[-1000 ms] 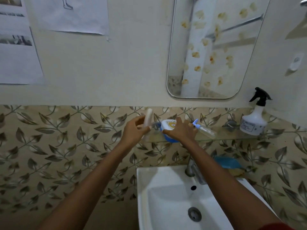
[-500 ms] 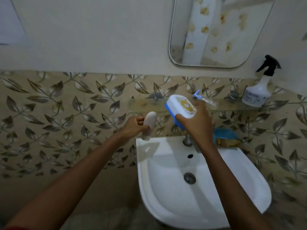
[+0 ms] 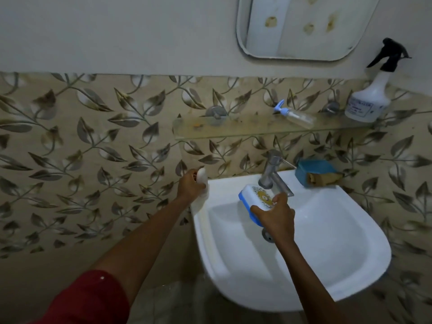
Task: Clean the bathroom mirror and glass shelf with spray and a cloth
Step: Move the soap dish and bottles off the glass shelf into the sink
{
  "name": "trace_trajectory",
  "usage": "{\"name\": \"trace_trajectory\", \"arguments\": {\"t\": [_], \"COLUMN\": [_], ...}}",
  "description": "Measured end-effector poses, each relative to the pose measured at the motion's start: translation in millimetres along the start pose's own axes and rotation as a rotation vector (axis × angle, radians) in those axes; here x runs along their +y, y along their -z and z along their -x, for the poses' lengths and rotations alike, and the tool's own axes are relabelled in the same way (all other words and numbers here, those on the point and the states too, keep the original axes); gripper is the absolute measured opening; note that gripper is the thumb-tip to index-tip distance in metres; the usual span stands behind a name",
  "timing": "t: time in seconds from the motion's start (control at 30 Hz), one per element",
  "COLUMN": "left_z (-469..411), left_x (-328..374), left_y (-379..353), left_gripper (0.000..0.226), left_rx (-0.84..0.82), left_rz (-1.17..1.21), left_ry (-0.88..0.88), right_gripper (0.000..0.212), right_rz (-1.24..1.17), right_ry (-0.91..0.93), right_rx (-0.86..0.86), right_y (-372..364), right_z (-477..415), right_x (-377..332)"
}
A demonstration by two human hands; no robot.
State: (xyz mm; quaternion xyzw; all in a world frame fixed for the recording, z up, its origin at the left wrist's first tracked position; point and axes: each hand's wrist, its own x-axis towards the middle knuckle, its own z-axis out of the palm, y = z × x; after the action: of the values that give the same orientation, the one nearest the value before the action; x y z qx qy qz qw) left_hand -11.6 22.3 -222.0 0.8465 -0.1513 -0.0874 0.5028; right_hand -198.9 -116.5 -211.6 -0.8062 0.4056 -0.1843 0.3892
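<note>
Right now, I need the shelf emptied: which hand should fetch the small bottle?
Probably right: the right hand, holding a blue-and-white box over the sink, is nearer the small bottle; the left hand grips a white object at its left corner.

Home bathroom: washbasin [image 3: 350, 265], tap [image 3: 272, 170], wall mirror [image 3: 301, 26], leaf-pattern tiles [image 3: 93, 148].

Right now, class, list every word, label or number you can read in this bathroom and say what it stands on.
Label on the white spray bottle: print too blurred to read.
Blue-and-white box in the right hand: yellow pattern, nothing legible.
No other text visible.
</note>
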Motion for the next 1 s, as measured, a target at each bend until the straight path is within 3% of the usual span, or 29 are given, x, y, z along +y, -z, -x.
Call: {"name": "trace_trajectory", "arguments": {"t": [0.3, 0.67, 1.0], "left_z": [-20, -19, -22], "left_x": [-15, -26, -32], "left_y": [-15, -32, -27], "left_gripper": [0.045, 0.042, 0.056], "left_rx": [-0.036, 0.058, 0.021], "left_rz": [-0.032, -0.066, -0.020], "left_ry": [-0.059, -0.045, -0.063], "right_gripper": [0.072, 0.068, 0.070], "right_rz": [0.114, 0.162, 0.244], "right_ry": [0.044, 0.100, 0.135], "right_rx": [0.155, 0.121, 0.109], "right_y": [-47, -81, -99], "right_z": [-34, -59, -66], "right_x": [7, -2, -6]}}
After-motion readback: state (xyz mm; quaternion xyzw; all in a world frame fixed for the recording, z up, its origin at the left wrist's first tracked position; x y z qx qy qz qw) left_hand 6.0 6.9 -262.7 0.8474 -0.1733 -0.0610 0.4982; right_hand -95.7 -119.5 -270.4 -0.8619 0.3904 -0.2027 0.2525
